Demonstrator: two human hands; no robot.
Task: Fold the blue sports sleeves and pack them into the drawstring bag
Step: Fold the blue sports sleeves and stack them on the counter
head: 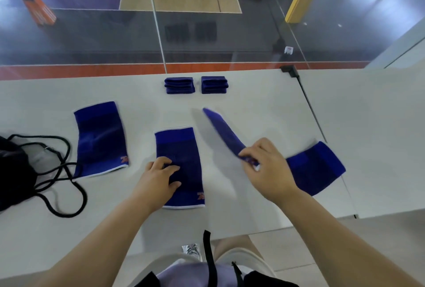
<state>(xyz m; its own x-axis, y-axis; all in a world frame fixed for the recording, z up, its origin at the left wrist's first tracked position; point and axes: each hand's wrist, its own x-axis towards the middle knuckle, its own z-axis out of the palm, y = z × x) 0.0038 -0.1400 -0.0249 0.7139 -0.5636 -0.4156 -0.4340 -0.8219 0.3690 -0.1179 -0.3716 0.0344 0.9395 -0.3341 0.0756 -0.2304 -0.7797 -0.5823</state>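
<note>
A: Sleeves = soft knit, light, floppy, no stiffness. Best grip prob. at the banded hem, pinch both layers so it hangs flat.

B: Status of hands?

A: R hand [264, 167] pinched shut on one lifted sleeve [224, 132] at its near end; rest of it hangs up and away off the table [264, 93], blurred. Wrist bent inward, forearm coming in from lower right. L hand [161, 178] flat, fingers spread, pressing the middle sleeve [181, 148], not gripping it.

B: Other pieces?

A: One flat sleeve [101, 139] at left, one angled sleeve [317, 167] just right of R hand. Two folded stacks [195, 85] at far edge. Drawstring bag [13, 171] far left, cords loose, mouth state not clear.

B: Risk?

A: Fabric may slump or twist mid-fold; light enough to slide on the smooth top.
</note>
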